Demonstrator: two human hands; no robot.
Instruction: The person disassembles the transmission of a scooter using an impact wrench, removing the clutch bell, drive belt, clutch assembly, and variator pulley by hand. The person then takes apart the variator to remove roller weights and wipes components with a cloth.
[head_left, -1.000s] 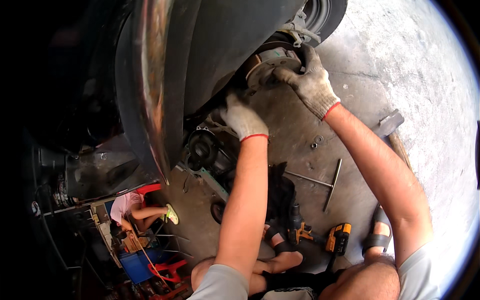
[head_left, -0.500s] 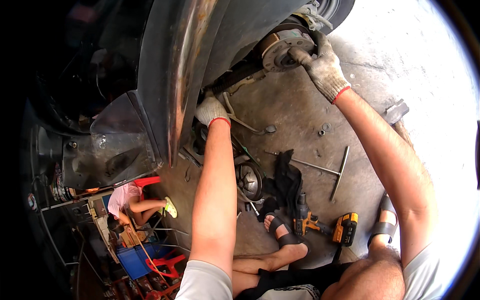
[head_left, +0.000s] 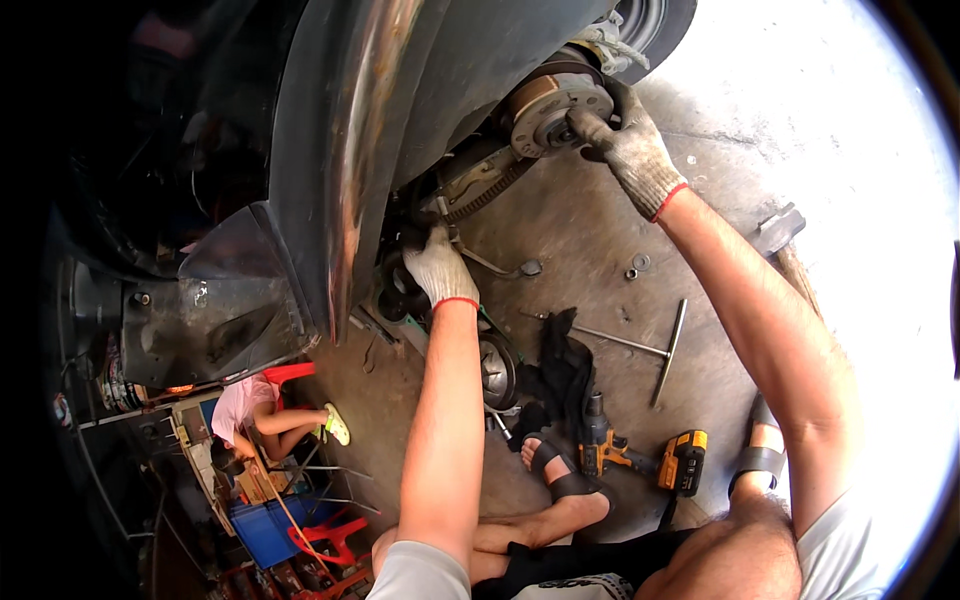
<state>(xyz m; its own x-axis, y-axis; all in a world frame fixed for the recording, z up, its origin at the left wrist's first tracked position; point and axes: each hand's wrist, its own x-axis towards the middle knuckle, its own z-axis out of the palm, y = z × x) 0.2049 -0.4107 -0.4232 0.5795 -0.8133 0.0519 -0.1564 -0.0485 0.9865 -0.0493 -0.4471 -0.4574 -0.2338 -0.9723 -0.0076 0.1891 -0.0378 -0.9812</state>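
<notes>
A dark scooter body (head_left: 340, 150) fills the upper left, its drive side exposed. My right hand (head_left: 628, 148), in a dirty white work glove, grips the edge of the round metal clutch assembly (head_left: 548, 108) beside the rear tyre (head_left: 655, 22). A toothed drive belt (head_left: 488, 186) runs from that clutch down to the left. My left hand (head_left: 440, 268), also gloved, is pushed into the front of the drive case (head_left: 400, 285) where the belt ends; its fingers are partly hidden behind the parts.
On the concrete floor lie a T-handle wrench (head_left: 655, 350), a black rag (head_left: 565, 370), a finned pulley part (head_left: 497, 370), small washers (head_left: 636, 266), a hammer (head_left: 778, 232) and an orange-black cordless impact driver (head_left: 640, 455). Another person in pink sits at lower left (head_left: 262, 410) near red chairs.
The view has shifted, so the scooter sits more to the left. My right hand stays on the clutch; my left hand has moved from the belt area down into the front of the case.
</notes>
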